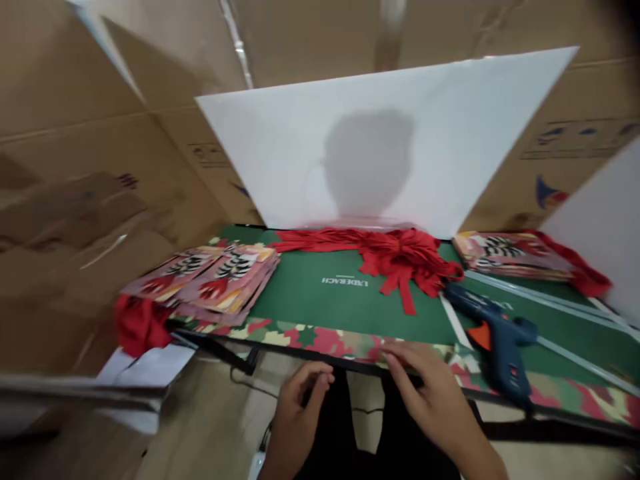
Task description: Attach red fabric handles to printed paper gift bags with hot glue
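Just in front of the table's front edge is my left hand [303, 410], its fingers curled with thumb and fingertips together; whatever they hold, if anything, is too small to name. My right hand [425, 387] has its fingers apart, fingertips at the camouflage-patterned edge [320, 339], holding nothing. A blue glue gun [505, 340] lies right of my right hand. Behind it a heap of red ribbons [400, 253] spreads over the green surface [320, 293]. Stacks of printed cards with a striped figure [225, 280] lie at the left.
Another card stack [515, 255] with red ribbon sits at the right, near clear glue sticks [550, 300]. A white board [280, 153] leans on cardboard walls [110, 167] behind. Red ribbon [143, 327] hangs at the left edge. Cables lie on the floor below.
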{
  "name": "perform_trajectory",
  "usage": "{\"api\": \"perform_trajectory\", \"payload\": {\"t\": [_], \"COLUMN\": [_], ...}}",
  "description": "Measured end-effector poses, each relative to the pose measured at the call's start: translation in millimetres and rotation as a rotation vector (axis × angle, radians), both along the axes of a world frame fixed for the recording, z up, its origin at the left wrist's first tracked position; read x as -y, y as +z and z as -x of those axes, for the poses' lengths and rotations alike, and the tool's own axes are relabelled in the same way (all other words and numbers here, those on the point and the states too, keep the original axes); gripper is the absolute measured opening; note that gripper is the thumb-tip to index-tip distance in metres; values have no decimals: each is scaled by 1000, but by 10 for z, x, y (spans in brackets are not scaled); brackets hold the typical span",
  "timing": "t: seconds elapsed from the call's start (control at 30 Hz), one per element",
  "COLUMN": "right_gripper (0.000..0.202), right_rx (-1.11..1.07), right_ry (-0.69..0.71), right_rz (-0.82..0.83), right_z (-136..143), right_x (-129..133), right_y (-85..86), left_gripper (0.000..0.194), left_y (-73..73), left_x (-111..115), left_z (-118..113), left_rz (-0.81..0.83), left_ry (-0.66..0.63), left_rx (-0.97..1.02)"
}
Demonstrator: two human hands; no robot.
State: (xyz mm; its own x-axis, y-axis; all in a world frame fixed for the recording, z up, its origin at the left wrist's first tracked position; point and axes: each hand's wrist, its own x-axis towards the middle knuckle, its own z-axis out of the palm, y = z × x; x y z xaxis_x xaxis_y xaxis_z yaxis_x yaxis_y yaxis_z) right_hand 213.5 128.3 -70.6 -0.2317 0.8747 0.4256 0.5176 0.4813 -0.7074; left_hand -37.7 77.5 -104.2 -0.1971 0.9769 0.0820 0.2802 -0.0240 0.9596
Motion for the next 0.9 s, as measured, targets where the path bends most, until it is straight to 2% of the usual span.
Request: {"api": "perform_trajectory", "payload": {"t": [0.13,0.23,0.27,0.3,0.33,0.37,0.43,0.5,0.57,0.6,0.63,0.7,0.77,0.83,0.9], "right_gripper": [36,37,37,36,35,34,33,33,34,35,36,39,40,39,38], "right_rx": [94,141,150,154,155,155,141,123,109,103,98,91,91,86,69], "right_ry": [52,63,65,67,68,67,63,59,53,42,26,-14,-35,-33,-30], "right_rz": [32,-18,-33,-45,-51,-51,-42,-18,6,16,22,17,0,-13,-20], "right_z": [296,316,298,276,255,238,225,236,255,261,265,260,246,232,221], "right_x": [-661,-945,-981,-995,-994,-983,-953,-935,-929,-928,-927,-921,-913,-909,-918], "right_y": [-372,-578,-639,-692,-735,-766,-793,-786,-770,-766,-765,-774,-785,-788,-782], "left_gripper": [27,35,38,44,50,50,45,41,38,47,63,76,77,88,114], "left_y": [169,348,402,449,484,505,493,418,300,236,171,50,-48,-103,-102], "left_x": [-166,-490,-616,-737,-845,-933,-1031,-1023,-942,-893,-847,-782,-748,-725,-706], "left_z": [551,1162,1368,1548,1682,1756,1690,1379,966,776,617,416,336,299,244], "left_rz": [-191,-319,-304,-231,-122,-89,-53,-64,-106,-153,-182,-167,-97,-15,53], "left_ry": [178,383,468,496,483,464,367,235,31,-108,-177,-97,-44,-79,-114], "left_rx": [-211,-585,-728,-854,-944,-961,-973,-967,-946,-945,-953,-948,-929,-908,-892]}}
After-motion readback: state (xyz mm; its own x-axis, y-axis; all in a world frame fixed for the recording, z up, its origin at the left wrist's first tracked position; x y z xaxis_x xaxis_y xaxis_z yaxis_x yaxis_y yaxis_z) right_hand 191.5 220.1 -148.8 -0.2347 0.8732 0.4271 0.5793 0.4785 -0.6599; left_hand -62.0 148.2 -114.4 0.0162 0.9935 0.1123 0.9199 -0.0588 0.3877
